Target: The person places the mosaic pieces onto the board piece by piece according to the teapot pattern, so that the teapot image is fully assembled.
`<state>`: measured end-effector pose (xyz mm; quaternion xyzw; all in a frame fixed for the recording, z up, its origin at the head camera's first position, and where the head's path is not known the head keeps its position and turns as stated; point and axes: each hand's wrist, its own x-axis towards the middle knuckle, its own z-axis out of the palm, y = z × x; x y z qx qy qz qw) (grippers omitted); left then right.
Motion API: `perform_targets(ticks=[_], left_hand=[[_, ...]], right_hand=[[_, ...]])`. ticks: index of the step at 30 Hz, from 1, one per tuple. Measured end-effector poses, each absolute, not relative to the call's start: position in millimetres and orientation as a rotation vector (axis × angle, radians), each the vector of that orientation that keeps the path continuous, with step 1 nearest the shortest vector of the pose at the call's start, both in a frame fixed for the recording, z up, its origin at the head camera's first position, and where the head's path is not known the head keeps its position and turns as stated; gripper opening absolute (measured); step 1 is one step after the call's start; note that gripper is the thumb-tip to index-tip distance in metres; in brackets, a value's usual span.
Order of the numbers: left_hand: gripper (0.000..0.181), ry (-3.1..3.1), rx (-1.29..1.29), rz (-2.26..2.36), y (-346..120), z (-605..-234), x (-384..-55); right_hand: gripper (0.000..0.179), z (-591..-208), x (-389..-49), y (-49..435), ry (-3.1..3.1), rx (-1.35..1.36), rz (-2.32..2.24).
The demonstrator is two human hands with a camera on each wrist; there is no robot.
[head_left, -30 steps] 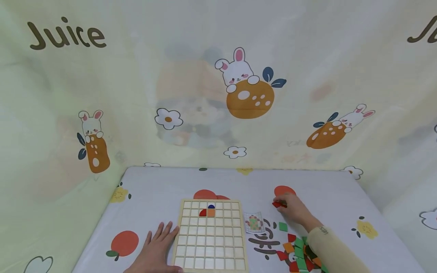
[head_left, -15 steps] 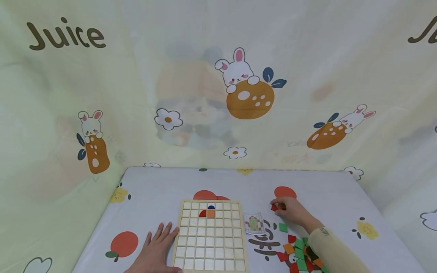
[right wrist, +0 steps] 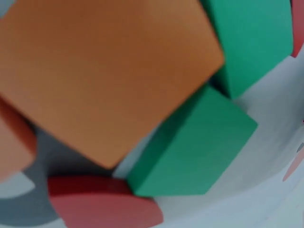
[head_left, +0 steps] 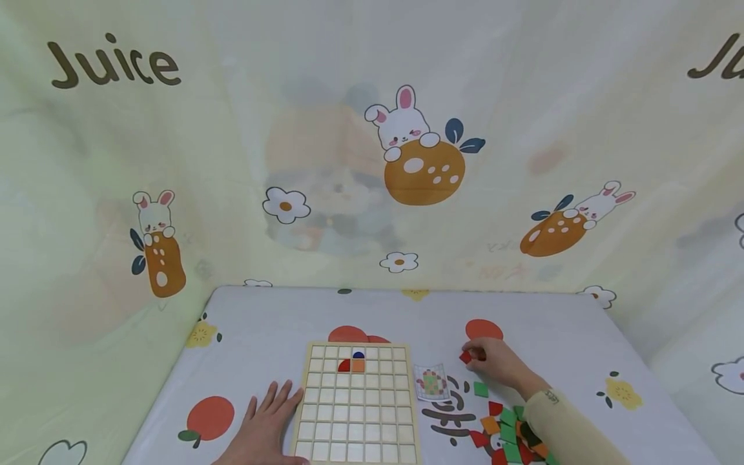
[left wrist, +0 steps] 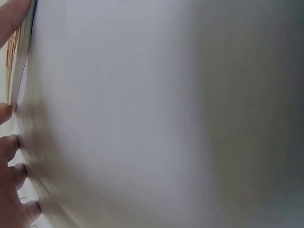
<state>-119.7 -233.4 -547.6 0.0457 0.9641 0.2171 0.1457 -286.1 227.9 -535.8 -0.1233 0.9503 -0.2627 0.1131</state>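
A wooden grid board (head_left: pixel 357 414) lies on the table in the head view. Near its top sit a blue half-round piece (head_left: pixel 358 355), a red quarter-round piece (head_left: pixel 345 366) and an orange square piece (head_left: pixel 358 366). My left hand (head_left: pixel 264 423) rests at the board's left edge, fingers spread and fairly straight; the left wrist view catches only fingers (left wrist: pixel 19 175) by the board's side. Right of the board, my right hand (head_left: pixel 496 361) pinches a small red piece (head_left: pixel 465 357) between thumb and fingers, above the table. Its exact shape is partly hidden by the fingers.
A small printed pattern card (head_left: pixel 432 382) lies against the board's right side. One green square (head_left: pixel 480 389) lies apart from a pile of green, orange and red pieces (head_left: pixel 508 434), partly under the right forearm. Close up, the right wrist view shows an orange block (right wrist: pixel 109 71).
My right hand has shifted slightly left and down, and the red piece has turned between its fingers. My left hand and the board stay in place.
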Motion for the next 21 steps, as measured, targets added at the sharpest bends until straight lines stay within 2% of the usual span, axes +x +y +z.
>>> perform_targets(ticks=[9,21], left_hand=[[0.13,2.768,0.103,0.61,-232.3,-546.2,-120.5],[0.13,2.772,0.107,0.621,-231.2,-546.5,-119.7]], right_hand=[[0.038,-523.6,-284.3,219.1,2.838,-0.348,-0.799],[0.035,-498.6,-275.2,172.9,2.862,-0.458,-0.896]])
